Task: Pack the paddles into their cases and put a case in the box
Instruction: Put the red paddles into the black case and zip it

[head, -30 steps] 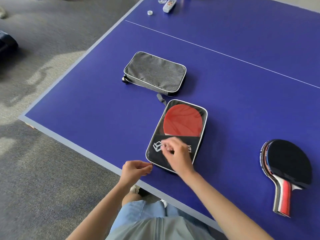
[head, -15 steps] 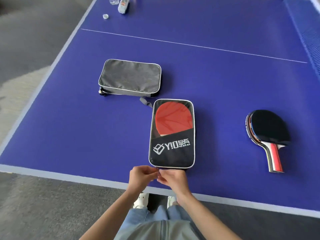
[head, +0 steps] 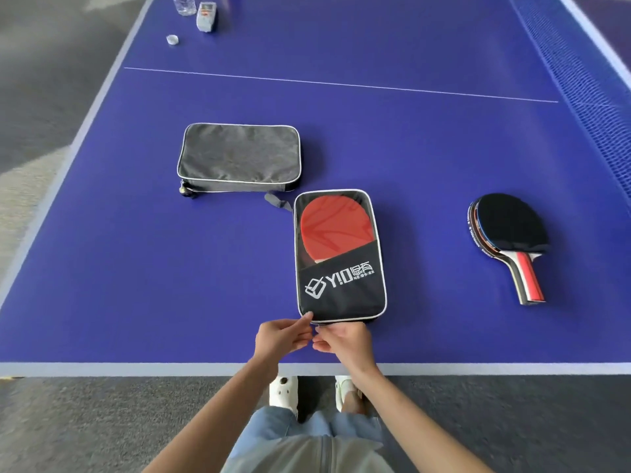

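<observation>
A black case with white piping and a white logo lies upright on the blue table, a red paddle face showing through its clear window. My left hand pinches the case's near left corner. My right hand pinches something small at the near edge, likely the zipper pull, which is hidden by the fingers. A grey case lies flat to the far left. Loose paddles with black rubber on top and red-striped handles lie stacked at the right. No box is in view.
The table's near edge has a pale border, with grey carpet below. A net runs along the far right. A bottle, a small white packet and a cap stand at the far left corner.
My right hand came off the top of the black case down to its near edge and met my left hand there. The view swung round to face the case squarely.
</observation>
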A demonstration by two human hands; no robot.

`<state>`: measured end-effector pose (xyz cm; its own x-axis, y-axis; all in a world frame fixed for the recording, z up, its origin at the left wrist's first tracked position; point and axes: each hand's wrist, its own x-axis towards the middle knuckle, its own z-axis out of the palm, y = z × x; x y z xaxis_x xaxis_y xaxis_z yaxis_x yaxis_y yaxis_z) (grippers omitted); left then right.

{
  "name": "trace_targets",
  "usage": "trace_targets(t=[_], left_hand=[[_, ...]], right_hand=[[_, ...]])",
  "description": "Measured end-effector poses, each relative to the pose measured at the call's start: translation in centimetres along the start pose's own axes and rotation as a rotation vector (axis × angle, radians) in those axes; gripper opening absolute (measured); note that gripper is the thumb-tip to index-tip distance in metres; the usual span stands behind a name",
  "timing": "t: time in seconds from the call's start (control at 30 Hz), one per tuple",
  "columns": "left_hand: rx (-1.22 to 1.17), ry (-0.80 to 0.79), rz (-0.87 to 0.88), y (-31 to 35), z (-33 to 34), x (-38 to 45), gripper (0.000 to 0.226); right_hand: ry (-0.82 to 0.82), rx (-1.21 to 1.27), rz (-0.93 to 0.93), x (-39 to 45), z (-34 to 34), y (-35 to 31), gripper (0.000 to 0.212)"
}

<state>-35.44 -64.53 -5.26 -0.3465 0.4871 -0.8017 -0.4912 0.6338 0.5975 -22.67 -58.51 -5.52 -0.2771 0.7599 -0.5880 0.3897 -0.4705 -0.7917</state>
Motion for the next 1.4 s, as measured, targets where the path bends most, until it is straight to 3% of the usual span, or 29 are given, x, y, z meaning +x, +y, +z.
trace_targets(t=[0.13, 0.3, 0.5, 0.63, 0.77, 0.87, 0.97, 1.07, 1.4], left_hand=[[-0.031, 0.045, -0.044, 0.2, 1.4, 0.3, 0.027], [0.057, 0.129, 0.046, 0.3, 1.5, 0.6, 0.023], [-0.031, 0.261, 0.076, 1.6, -1.5, 1.2, 0.019], [0.228, 0.325, 0.177, 2.1, -1.8, 0.8, 0.026], [0.7, 0.526, 0.644, 3.1, 1.1, 0.5, 0.043], [0.906, 0.375, 0.936, 5.3, 5.4, 2.2, 0.043], [1.131, 0.247, 0.878, 6.5, 8.7, 4.6, 0.051], [1.319, 0.288, 0.844, 5.7, 9.3, 6.6, 0.055], [1.356, 0.368, 0.908, 4.9, 9.1, 7.5, 0.057]], right_hand=[[0.035, -0.324, -0.243, -0.4, -0.2, 0.5, 0.022], [0.022, -0.414, -0.363, -0.4, -0.9, 0.6, 0.018], [0.21, -0.449, -0.438, 0.3, -6.3, 1.2, 0.012], [0.149, -0.474, -0.468, 1.8, -8.6, 0.6, 0.01], [0.05, -0.454, -0.503, 2.8, -9.2, 0.6, 0.008], [0.01, -0.436, -0.502, 3.2, -9.9, 0.8, 0.009], [-0.031, -0.419, -0.515, 3.8, -10.3, 0.9, 0.009], [-0.081, -0.425, -0.52, 4.7, -10.9, 1.1, 0.009], [-0.057, -0.486, -0.624, 12.5, -12.3, -4.9, 0.014]])
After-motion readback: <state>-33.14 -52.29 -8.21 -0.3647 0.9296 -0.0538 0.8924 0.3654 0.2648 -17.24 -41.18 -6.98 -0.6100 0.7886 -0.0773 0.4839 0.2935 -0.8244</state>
